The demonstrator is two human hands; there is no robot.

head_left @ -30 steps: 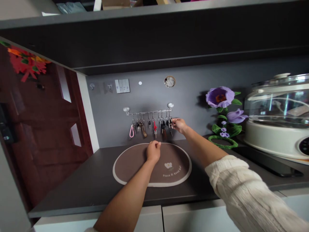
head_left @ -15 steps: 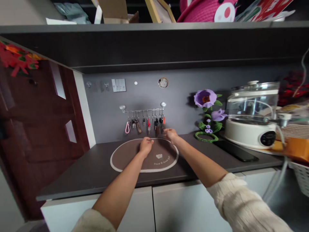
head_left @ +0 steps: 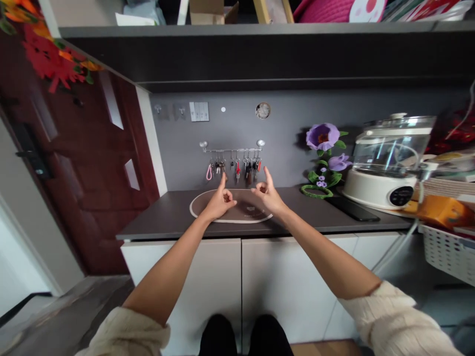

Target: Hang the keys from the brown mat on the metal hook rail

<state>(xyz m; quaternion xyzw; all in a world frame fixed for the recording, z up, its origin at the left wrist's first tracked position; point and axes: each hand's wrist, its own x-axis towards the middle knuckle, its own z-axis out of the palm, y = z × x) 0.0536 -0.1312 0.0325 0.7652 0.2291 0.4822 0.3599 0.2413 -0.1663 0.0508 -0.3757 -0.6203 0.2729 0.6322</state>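
My left hand (head_left: 218, 202) is over the left part of an oval brown mat (head_left: 199, 207) with a pale rim. Its index finger points up, the thumb sticks out to the right, and the other fingers are curled loosely. Nothing is visible in it. Over the mat's right end, my right hand (head_left: 270, 197) mirrors that pose with its index finger raised, and it looks bare too. Behind both hands, a metal rail (head_left: 233, 150) on the wall carries several bunches of keys (head_left: 248, 169) and a pink loop (head_left: 209, 172).
Purple knitted flowers (head_left: 322, 137) stand to the right on the dark counter (head_left: 148, 217). Beyond them are a black phone-like slab (head_left: 352, 208), a white glass-topped appliance (head_left: 382, 185) and a white basket (head_left: 447, 254). A shelf (head_left: 260, 59) overhangs the counter; a dark red door (head_left: 92, 198) is at left.
The view has tilted down, showing my legs and the floor. Both hands have left their positions by the mat and keys, with index fingers now raised and hands facing each other.
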